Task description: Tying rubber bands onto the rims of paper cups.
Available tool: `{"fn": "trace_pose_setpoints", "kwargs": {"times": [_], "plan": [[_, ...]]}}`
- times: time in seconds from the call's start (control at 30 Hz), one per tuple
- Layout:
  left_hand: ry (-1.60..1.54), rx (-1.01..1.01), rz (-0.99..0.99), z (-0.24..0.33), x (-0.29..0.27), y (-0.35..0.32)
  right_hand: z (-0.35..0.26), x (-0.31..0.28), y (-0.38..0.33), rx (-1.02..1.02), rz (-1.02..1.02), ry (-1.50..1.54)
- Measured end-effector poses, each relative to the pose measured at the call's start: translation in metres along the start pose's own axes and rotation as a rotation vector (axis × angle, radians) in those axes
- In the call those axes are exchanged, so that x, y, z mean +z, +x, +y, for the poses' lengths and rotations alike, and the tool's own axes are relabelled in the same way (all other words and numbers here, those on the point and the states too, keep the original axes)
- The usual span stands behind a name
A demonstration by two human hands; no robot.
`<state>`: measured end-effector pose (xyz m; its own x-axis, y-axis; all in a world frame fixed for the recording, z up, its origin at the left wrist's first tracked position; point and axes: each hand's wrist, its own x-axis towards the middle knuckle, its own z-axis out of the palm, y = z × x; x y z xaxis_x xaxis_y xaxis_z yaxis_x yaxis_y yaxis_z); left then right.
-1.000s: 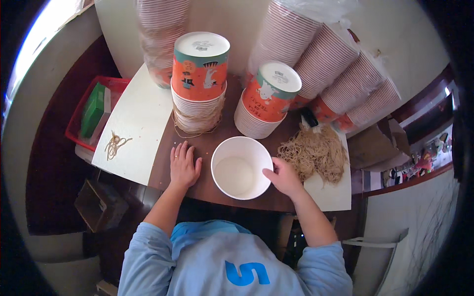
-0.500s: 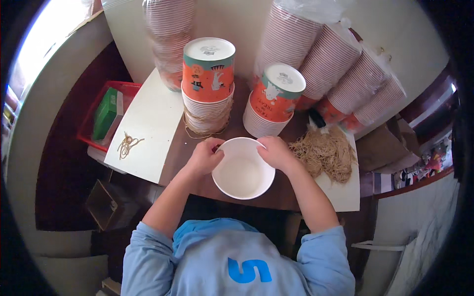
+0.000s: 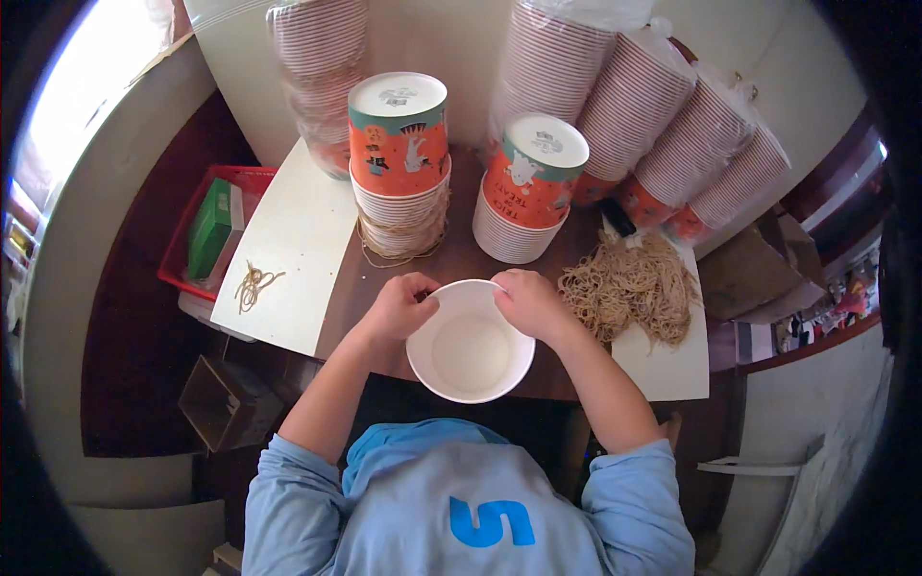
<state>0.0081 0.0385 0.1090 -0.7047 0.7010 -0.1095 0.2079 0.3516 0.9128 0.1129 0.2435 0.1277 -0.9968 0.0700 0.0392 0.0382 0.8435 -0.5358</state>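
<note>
A white paper bucket (image 3: pixel 471 350) is held over the near edge of the table, its open mouth turned toward me. My left hand (image 3: pixel 400 307) is closed on its far rim at the left, and my right hand (image 3: pixel 530 303) grips the far rim at the right. Their fingertips are partly hidden behind the bucket wall. Just beyond stand two upside-down stacks of orange and green printed buckets: a left stack (image 3: pixel 400 158) with tan cords looped round its lower part, and a right stack (image 3: pixel 531 197). Beside my right forearm lies a tangled heap of tan cords (image 3: pixel 629 288).
Tall plastic-wrapped bucket stacks (image 3: pixel 639 106) lean at the back right, another wrapped stack (image 3: pixel 322 77) at the back left. A few loose cords (image 3: pixel 255 286) lie on the white left table part (image 3: pixel 298 259). Left of it sits a red crate (image 3: pixel 176 245) with a green box (image 3: pixel 213 226).
The bucket has come slightly nearer to me and its mouth is a little wider to view. Both hands keep their hold on the rim. The whole view has shifted a little.
</note>
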Motion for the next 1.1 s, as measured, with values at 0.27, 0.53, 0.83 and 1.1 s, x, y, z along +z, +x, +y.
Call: {"fn": "trace_pose_setpoints", "kwargs": {"times": [0.27,0.53,0.83,1.1], "plan": [[0.058,0.06,0.089,0.004,0.004,-0.007,0.001,0.005,0.0,-0.011,0.029,0.035],[-0.126,-0.06,-0.011,0.001,0.004,-0.008,-0.006,0.002,-0.002,0.006,0.012,0.067],[-0.041,0.006,-0.068,0.002,0.002,-0.011,-0.003,0.001,-0.003,0.024,-0.042,0.091],[-0.536,-0.165,-0.15,-0.014,0.001,-0.028,-0.037,-0.026,-0.016,0.182,-0.172,0.067]]}}
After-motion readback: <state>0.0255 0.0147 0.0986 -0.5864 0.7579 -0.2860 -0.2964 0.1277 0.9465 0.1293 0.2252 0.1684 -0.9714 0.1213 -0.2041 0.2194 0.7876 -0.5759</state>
